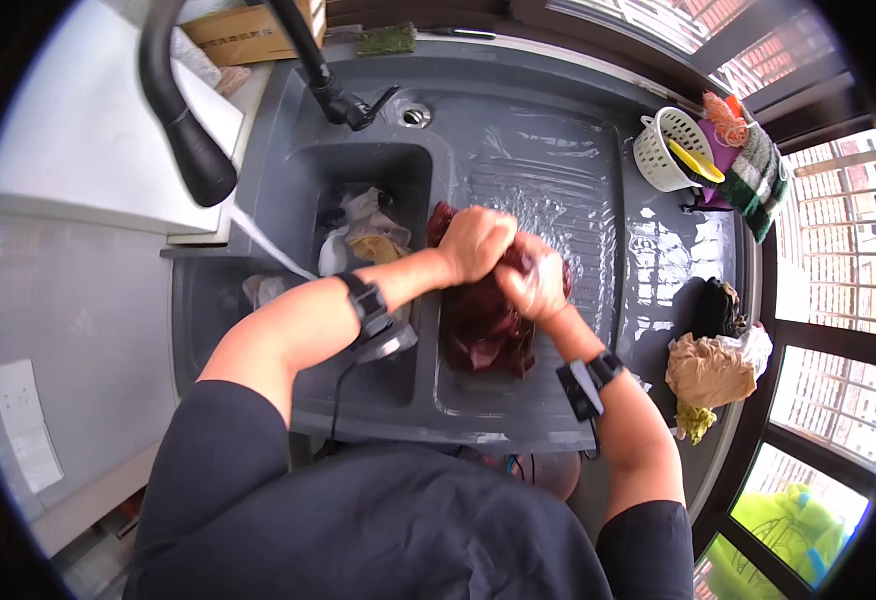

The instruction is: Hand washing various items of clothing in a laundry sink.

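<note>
Both my hands are closed on a wet dark-red cloth [487, 330] over the ribbed washboard [550, 172] of a grey laundry sink. My left hand [479, 240] is a fist at the cloth's upper part, and my right hand [534, 281] grips a bunched fold just beside it. The cloth's lower part lies spread on the board towards me, and some of its folds are hidden under my hands. Water glistens around the hands. In the basin to the left lie several pale and yellowish garments [374, 225], partly in shadow.
A black faucet [209, 165] hangs over the left side, near a white cabinet [93, 127]. On the right ledge stand a white perforated basket [667, 154] with a yellow-handled brush [697, 161], a striped cloth [757, 176] and a beige cloth heap [708, 371]. Windows line the right side.
</note>
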{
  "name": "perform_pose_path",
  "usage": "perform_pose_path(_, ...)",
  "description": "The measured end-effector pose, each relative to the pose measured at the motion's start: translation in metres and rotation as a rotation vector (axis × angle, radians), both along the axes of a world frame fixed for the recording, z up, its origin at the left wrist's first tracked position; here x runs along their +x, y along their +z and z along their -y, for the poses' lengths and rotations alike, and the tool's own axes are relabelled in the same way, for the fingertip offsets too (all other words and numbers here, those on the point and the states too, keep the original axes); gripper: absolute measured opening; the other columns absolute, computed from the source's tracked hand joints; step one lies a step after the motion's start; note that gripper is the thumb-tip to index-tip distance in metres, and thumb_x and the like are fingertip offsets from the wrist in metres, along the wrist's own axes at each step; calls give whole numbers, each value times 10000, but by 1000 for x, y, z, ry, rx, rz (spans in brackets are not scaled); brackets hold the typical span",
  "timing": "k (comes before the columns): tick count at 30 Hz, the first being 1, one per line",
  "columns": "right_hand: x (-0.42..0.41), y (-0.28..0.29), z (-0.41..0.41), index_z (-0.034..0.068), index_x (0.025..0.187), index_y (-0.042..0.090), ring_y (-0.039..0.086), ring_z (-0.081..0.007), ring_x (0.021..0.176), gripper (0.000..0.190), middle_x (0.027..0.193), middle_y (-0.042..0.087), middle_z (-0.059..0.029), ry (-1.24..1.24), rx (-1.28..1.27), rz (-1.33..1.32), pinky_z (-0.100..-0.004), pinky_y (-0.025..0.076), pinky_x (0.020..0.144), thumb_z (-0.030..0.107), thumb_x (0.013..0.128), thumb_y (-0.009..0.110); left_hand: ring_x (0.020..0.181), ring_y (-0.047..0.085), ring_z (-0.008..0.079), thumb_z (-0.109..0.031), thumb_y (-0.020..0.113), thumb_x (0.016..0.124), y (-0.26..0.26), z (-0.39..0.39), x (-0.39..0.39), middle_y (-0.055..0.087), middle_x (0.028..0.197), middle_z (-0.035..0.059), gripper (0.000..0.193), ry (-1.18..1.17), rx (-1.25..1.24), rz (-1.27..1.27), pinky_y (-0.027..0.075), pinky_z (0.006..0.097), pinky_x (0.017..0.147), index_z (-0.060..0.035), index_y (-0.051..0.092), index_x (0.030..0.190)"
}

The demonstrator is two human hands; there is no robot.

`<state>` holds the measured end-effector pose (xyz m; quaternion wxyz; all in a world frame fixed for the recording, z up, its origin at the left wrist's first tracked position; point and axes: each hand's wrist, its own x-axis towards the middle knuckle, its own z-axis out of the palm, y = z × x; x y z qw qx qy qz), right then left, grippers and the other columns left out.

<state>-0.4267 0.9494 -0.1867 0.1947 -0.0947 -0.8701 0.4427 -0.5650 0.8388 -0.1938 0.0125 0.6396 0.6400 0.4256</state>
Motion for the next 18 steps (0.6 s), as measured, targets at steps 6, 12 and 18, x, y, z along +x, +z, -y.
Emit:
perform_pose_path(6, 16, 1, 9, 22, 1019, 604, 594, -379, 965, 383, 1014, 633, -184, -266, 196, 31, -457, 461, 853, 265, 736, 691, 822, 604, 376, -339, 570, 906, 25, -11, 19, 609, 815, 167, 316, 134, -44, 342, 468, 430, 712, -32, 569, 833)
perform_pose_path(12, 60, 38, 113, 31, 1383, 400, 410, -442, 1265, 826, 1340, 440, -238, -353, 381, 180, -520, 342, 1054, 251, 689, 791, 1268, 429, 393, -319, 748, 756, 32, 118, 16, 413, 1377, 211, 607, 195, -32, 82, 390, 480, 1015, -94, 453, 1236)
perform_pose_path(18, 15, 89, 151, 27, 1351, 457, 489, -308, 1233, 729, 1268, 498, -190, 135, -242, 183, -374, 376, 1073, 47, 660, 689, 905, 622, 318, -42, 636, 777, 12, 218, -10, 599, 940, 151, 378, 541, 9, 725, 485, 352, 859, -52, 481, 1121)
